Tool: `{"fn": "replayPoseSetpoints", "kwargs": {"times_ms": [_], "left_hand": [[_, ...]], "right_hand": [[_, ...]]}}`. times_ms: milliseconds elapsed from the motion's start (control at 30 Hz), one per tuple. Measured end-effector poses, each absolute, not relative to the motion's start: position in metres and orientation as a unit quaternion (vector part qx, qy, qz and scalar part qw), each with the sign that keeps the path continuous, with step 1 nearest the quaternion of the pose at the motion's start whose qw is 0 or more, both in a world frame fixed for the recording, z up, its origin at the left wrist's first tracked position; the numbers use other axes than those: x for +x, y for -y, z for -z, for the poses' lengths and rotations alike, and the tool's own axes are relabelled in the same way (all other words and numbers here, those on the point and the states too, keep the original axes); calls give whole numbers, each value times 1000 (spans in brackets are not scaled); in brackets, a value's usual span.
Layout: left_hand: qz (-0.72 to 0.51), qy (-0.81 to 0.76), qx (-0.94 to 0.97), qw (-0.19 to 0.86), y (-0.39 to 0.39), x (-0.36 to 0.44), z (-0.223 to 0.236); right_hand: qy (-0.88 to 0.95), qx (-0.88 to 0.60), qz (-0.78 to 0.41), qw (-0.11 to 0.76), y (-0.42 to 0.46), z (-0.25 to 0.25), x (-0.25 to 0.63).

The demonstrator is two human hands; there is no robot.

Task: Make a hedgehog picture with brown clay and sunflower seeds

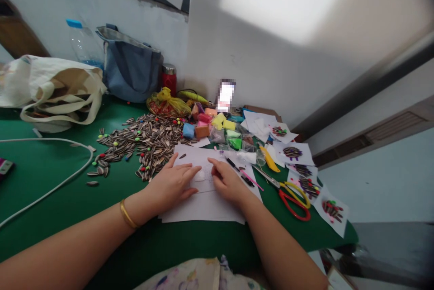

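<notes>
White paper sheets (pixel 203 208) lie before me on the green table. My left hand (pixel 174 181) rests over their left side, open, fingers spread and nothing in them. Across from it my right hand (pixel 228 180) touches the sheets, its index finger stretched out and the other fingers bent; I see nothing held. Between the two hands sits a small white flattened lump (pixel 200 175), apparently soft clay, near the left fingertips. A single striped sunflower seed (pixel 183 155) lies higher on the paper. Black pens (pixel 244 180) and a pink stick (pixel 254 179) lie right of my right hand.
A heap of sunflower seeds (pixel 156 138) with coloured bits spreads at left. Coloured clay packs (pixel 233 138) stand behind the paper. Scissors (pixel 288 192) and several seed-picture cards (pixel 293 152) lie right. Bags (pixel 132 68), a red flask (pixel 169 77) and a white cable (pixel 73 174) are further off.
</notes>
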State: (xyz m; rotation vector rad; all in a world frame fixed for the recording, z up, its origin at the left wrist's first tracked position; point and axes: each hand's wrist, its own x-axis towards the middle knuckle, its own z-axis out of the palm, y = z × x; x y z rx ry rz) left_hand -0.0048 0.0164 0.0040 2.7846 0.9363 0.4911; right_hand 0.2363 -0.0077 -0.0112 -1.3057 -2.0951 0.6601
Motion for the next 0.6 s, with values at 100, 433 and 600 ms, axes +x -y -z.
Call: {"fn": "replayPoseSetpoints", "kwargs": {"times_ms": [100, 433, 600], "left_hand": [[-167, -312, 932, 76, -17, -5, -1], [-187, -301, 932, 71, -18, -7, -2], [-189, -303, 932, 70, -18, -7, 0]], "right_hand": [[789, -478, -242, 302, 7, 10, 234], [751, -596, -4, 283, -11, -9, 280], [659, -740, 69, 118, -39, -32, 335]]}}
